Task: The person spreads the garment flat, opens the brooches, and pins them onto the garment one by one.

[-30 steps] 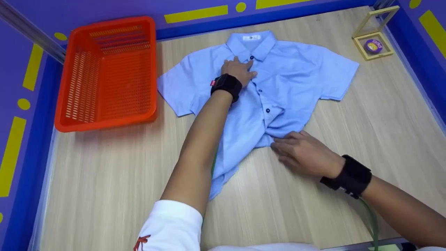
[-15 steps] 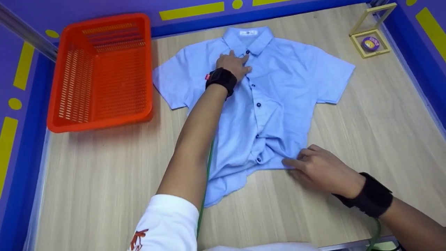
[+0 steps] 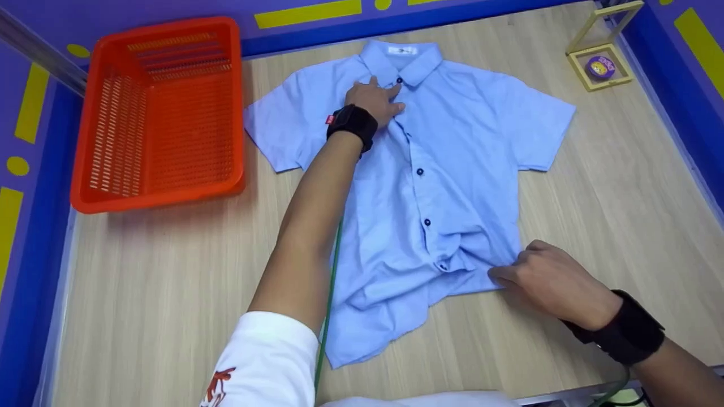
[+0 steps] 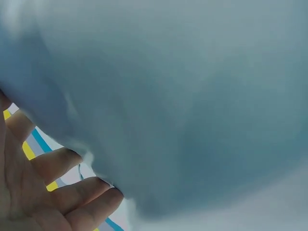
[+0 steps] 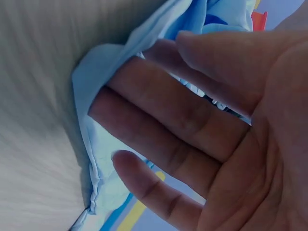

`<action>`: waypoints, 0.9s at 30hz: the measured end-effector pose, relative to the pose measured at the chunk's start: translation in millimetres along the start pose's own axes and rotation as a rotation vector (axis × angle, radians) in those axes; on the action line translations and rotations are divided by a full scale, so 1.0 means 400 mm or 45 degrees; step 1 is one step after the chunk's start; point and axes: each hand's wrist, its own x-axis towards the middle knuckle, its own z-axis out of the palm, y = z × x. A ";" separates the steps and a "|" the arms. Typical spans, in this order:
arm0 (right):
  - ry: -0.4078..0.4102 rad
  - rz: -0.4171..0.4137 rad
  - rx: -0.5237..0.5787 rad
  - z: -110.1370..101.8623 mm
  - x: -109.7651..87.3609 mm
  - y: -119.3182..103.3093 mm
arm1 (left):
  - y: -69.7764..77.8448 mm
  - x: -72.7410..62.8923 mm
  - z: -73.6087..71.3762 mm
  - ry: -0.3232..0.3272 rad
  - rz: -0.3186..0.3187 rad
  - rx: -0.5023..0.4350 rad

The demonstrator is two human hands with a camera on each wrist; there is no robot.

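A light blue short-sleeved button-up shirt lies front up on the table, collar away from me. Its lower front is rumpled, and its hem is uneven. My left hand rests with spread fingers on the upper chest, just below the collar. In the left wrist view, blurred cloth fills most of the picture beside the left fingers. At the lower right hem corner, my right hand pinches the cloth between thumb and fingers. The right wrist view has the hem against the right fingers.
An orange-red plastic basket stands at the left. A small hinged wooden frame holding a purple round item sits at the back right. Blue-purple walls border the table. A green cord runs by the left arm.
My right hand has pulled the hem corner toward me and to the right, and the shirt's lower front has spread out longer and flatter. The left hand stays on the upper chest.
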 end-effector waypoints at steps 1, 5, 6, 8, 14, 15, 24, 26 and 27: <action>-0.001 0.007 0.012 0.001 0.000 0.001 | -0.003 -0.003 -0.002 -0.017 0.004 -0.015; 0.005 0.045 0.072 0.003 0.006 0.009 | -0.021 -0.018 -0.003 -0.070 0.043 -0.138; 0.014 0.057 0.092 0.004 0.008 0.012 | -0.028 -0.024 0.000 -0.070 0.061 -0.160; 0.042 0.084 0.132 0.003 0.011 0.019 | -0.042 -0.037 0.012 -0.028 0.105 -0.204; 0.149 0.231 0.224 0.014 0.000 0.023 | -0.034 -0.129 0.092 0.157 0.164 -0.182; 0.158 0.265 0.230 0.019 -0.003 0.024 | -0.025 -0.155 0.105 0.157 0.158 -0.161; 0.061 0.421 0.273 0.060 -0.001 0.069 | -0.005 -0.500 0.210 0.070 0.294 -0.128; 0.000 0.429 0.290 0.073 0.005 0.071 | -0.021 -0.565 0.242 0.030 0.325 -0.089; -0.026 0.435 0.298 0.080 0.008 0.071 | -0.029 -0.590 0.257 0.012 0.326 -0.061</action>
